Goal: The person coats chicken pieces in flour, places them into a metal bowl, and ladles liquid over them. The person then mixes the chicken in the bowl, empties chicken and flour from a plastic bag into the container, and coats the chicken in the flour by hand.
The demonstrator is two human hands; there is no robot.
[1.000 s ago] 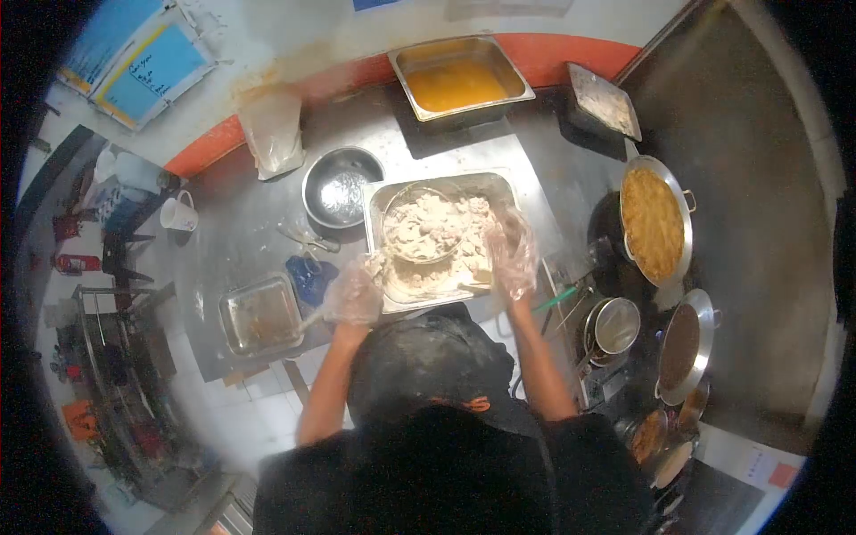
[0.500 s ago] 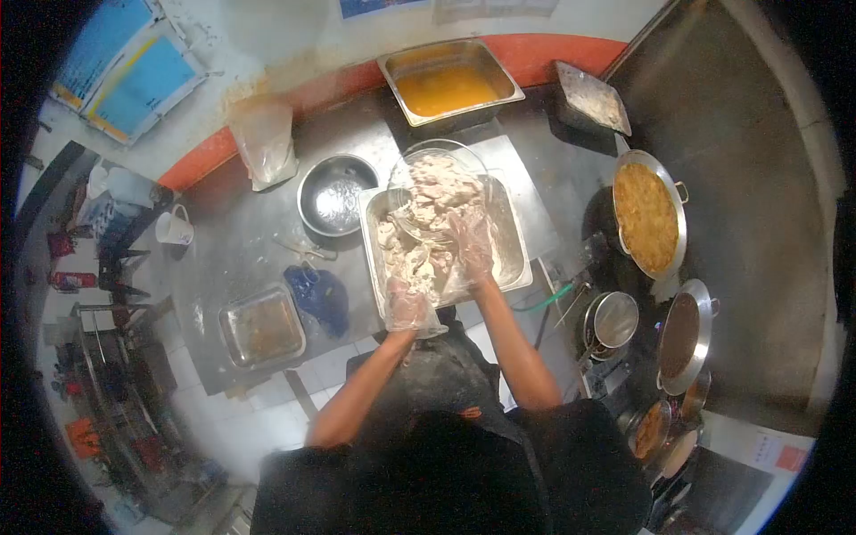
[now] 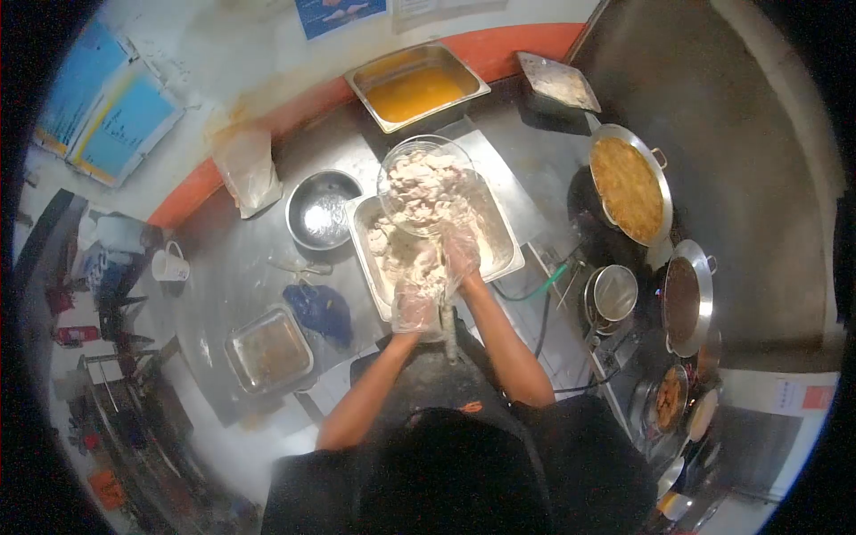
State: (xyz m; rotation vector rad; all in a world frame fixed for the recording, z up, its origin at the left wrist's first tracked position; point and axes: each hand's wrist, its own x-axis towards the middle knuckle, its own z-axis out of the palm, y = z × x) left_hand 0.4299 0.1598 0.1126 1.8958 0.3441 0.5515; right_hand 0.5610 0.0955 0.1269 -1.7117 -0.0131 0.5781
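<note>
My left hand (image 3: pixel 416 309), in a clear plastic glove, is low in the metal tray (image 3: pixel 510 263), its fingers sunk among floured pieces (image 3: pixel 426 266) and hidden. To its right my gloved right hand (image 3: pixel 462 252) lies at the near edge of a round wire strainer (image 3: pixel 382 183), its fingers seemingly stretched forward over floury pieces. The strainer overlaps the tray's far side and holds a heap of flour-coated pieces (image 3: pixel 428 183). A pale, floury handle (image 3: pixel 448 330) shows between my wrists, pointing toward my body.
Left of the tray stand a metal bowl (image 3: pixel 296 205), a blue bag (image 3: pixel 318 312) and a shallow metal pan (image 3: pixel 269 349). Behind is a deep pan of orange liquid (image 3: pixel 415 94). On the right are several pans, including a large wok of frying food (image 3: pixel 631 189), and a sieve (image 3: pixel 615 292).
The view has shifted, so the worktop sits slightly further left. Both hands stay in the tray with slight movement among the pieces. The pale handle has come into sight between my wrists.
</note>
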